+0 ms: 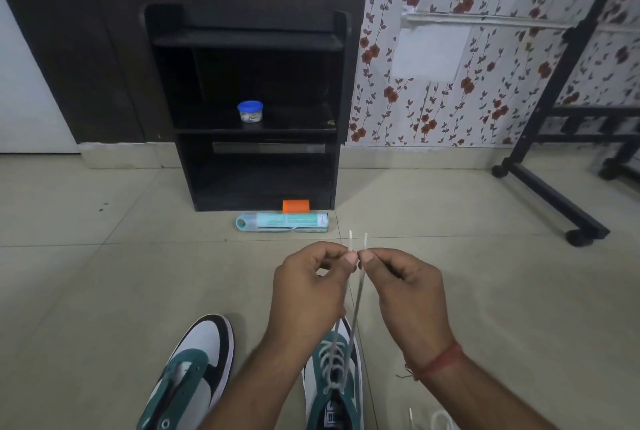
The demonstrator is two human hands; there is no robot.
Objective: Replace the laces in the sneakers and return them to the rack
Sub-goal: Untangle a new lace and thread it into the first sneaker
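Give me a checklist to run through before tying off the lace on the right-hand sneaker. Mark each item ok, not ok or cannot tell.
1. Both lace ends held: ok. The left hand and right hand each pinch one end of the grey lace, tips side by side.
2. Ends even in length: ok, the tips stand about level.
3. Lace threaded through the right-hand sneaker: ok for the rows that show; the top eyelets cannot be told.
4. Left-hand sneaker laced: not ok, no lace shows in it.
5. Room on the rack: ok; only a blue-lidded jar sits on the middle shelf.
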